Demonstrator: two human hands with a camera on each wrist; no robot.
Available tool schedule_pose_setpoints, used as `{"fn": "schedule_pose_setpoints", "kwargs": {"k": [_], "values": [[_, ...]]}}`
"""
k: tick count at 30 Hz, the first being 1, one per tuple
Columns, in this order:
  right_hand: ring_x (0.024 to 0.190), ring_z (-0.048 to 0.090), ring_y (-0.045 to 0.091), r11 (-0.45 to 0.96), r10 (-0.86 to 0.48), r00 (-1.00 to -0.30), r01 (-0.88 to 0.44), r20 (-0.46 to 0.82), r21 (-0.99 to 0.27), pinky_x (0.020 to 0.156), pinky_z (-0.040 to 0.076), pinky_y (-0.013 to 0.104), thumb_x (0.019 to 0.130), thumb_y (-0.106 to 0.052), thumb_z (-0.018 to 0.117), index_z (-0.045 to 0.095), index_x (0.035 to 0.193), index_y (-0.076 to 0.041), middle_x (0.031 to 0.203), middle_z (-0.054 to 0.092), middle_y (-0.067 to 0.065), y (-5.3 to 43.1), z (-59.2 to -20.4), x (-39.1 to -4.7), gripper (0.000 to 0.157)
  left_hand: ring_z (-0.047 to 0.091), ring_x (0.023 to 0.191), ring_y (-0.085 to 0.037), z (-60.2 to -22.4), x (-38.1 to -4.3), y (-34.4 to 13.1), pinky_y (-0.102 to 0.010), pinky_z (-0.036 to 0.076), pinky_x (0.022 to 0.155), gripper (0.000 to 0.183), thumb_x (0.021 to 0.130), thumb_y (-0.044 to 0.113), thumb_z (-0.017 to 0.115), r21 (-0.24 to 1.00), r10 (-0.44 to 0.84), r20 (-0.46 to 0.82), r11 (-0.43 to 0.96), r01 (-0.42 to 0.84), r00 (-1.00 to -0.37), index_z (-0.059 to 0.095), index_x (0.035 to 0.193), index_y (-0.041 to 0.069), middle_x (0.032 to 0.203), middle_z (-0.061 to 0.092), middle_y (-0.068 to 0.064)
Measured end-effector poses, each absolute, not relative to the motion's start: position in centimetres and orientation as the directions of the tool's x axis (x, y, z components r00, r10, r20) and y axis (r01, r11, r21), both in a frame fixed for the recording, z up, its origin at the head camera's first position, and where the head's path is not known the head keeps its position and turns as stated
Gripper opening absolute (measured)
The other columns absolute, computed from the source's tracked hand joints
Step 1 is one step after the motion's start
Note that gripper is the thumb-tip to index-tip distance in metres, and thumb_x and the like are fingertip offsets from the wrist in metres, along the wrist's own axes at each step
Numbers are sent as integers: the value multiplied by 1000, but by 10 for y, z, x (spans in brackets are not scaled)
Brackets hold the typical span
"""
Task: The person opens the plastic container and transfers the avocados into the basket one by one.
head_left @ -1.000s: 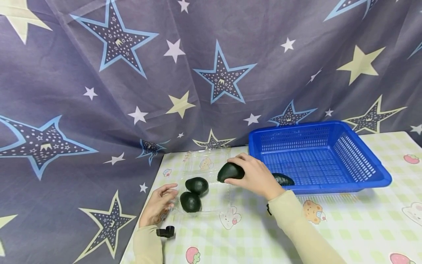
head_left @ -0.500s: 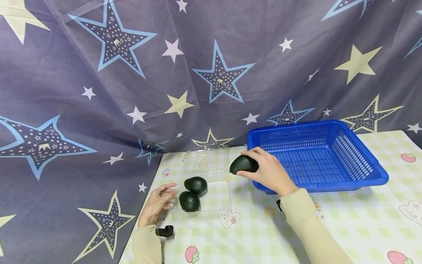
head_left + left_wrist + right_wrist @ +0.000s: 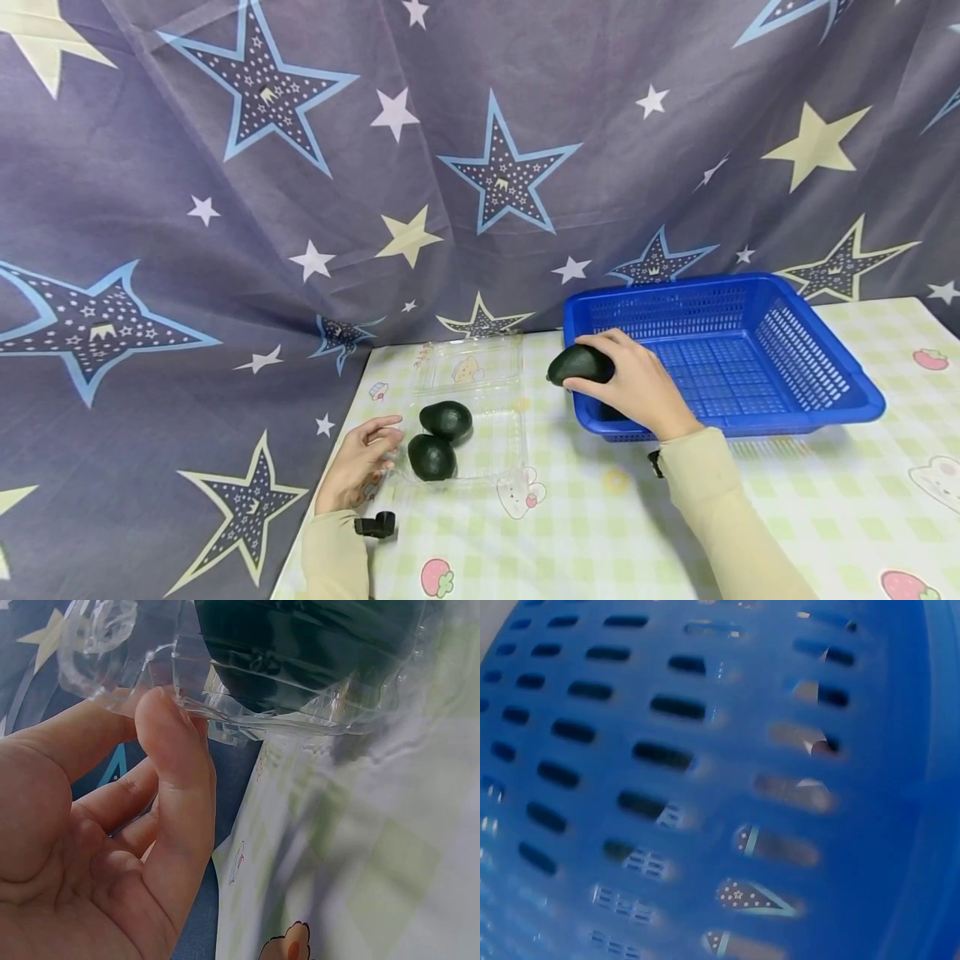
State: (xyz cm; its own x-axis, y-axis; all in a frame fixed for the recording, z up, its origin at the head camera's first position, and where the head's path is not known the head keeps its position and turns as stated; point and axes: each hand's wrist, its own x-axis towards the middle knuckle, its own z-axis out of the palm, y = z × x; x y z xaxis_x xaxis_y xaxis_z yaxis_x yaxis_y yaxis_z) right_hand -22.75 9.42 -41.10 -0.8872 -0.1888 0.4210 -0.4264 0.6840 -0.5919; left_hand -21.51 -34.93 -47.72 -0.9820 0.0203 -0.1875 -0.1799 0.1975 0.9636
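Observation:
An avocado (image 3: pixel 581 365) is held in my right hand (image 3: pixel 636 385), gripped between thumb and fingers over the left rim of the blue plastic basket (image 3: pixel 840 417). To the left, a clear plastic clamshell box (image 3: pixel 495 450) lies with its lid (image 3: pixel 468 364) folded back. Two dark green avocados (image 3: pixel 447 422) (image 3: pixel 432 458) sit touching in its left part. My left hand (image 3: pixel 362 463) is at the box's left edge; in the left wrist view its fingers pinch the clear rim (image 3: pixel 180 705). The right wrist view shows only the slotted basket wall (image 3: pixel 727 780), not the hand.
A checked tablecloth (image 3: pixel 570 533) with cartoon prints covers the table. Behind it hangs a star-patterned curtain (image 3: pixel 420 183). Something dark shows inside the basket under my right hand, mostly hidden.
My right hand has carried the avocado rightward from above the box to the basket's left rim. The left hand stays at the box edge.

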Motion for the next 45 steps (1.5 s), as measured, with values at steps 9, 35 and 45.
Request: {"fn": "schedule_pose_setpoints", "kwargs": {"k": [9, 35, 45], "values": [[105, 61, 35, 692, -168, -903, -394, 395, -606, 86, 50, 54, 81, -52, 78, 63, 132, -15, 127, 60, 12, 104, -413, -229, 65, 56, 58, -8, -477, -214, -349, -19, 47, 49, 51, 96, 17, 67, 962, 12, -188, 205, -182, -982, 50, 141, -1, 105, 65, -8], [106, 59, 45, 729, -87, -937, -292, 339, -619, 84, 50, 57, 84, -41, 79, 60, 133, -5, 127, 58, 26, 124, -425, -235, 64, 57, 61, -8, -479, -216, -349, -19, 49, 50, 53, 95, 18, 69, 962, 4, -187, 202, -182, -982, 50, 141, -1, 106, 63, -9], [106, 58, 47, 760, -113, -960, -250, 257, -600, 83, 49, 59, 87, -36, 77, 56, 135, 0, 130, 55, 31, 126, -428, -236, 64, 58, 73, -9, -481, -217, -351, -19, 52, 55, 52, 96, 17, 68, 964, 12, -170, 207, -164, -985, 50, 141, -2, 107, 63, -10]]}}
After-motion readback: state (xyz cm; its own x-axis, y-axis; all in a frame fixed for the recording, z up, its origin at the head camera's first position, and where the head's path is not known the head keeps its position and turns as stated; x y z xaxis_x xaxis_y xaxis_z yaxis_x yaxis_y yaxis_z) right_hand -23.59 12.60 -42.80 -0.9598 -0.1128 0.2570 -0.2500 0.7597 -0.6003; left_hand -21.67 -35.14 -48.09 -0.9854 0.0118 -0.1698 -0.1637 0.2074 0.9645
